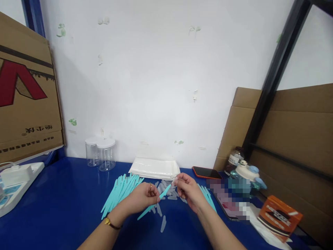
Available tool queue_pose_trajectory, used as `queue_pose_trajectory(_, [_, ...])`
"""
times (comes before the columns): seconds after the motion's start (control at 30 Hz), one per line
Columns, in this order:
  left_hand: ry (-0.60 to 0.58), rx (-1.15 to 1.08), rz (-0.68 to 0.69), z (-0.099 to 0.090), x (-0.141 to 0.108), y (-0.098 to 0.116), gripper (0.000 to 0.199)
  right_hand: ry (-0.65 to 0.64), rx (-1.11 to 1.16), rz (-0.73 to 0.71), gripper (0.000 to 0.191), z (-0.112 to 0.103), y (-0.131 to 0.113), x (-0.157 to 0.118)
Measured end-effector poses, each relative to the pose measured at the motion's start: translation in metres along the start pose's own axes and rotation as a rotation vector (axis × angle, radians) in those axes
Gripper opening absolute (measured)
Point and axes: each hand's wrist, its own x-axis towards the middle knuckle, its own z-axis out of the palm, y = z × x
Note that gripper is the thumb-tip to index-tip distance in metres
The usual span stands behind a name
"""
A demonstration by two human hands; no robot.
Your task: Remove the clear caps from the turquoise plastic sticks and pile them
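Observation:
My left hand (147, 195) pinches a turquoise eyebrow razor (165, 192) between thumb and fingers, its handle slanting down to the left. At the razor's upper end, my right hand (189, 190) holds a small translucent blade cover (174, 181). Whether the cover touches the razor is hard to make out. Beneath and between the hands lies a loose scatter of translucent covers (171, 193), with one single cover (163, 224) closer to me. A heap of turquoise razors (118, 194) fans out left of my left hand. More razors (207, 197) lie right of my right hand.
White plastic bags (154, 168) lie against the wall. Two clear lidded jars (106, 156) stand at back left, a power strip (24, 189) at far left. On the right are a phone (207, 172), a brown bottle (233, 160), a teal bottle (240, 180) and an orange box (279, 217).

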Motion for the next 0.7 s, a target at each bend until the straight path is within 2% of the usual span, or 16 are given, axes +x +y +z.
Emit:
queue_pose_trajectory(0.43, [0.02,0.011,-0.015,-0.001,0.0,-0.003,0.027,-0.012,-0.017,0.004,0.027,0.006,0.0,-0.002])
queue_pose_trajectory(0.7, [0.008,0.02,0.003,-0.001,0.002,-0.011,0.026,0.022,0.001,-0.05,0.025,0.003,-0.003,-0.001])
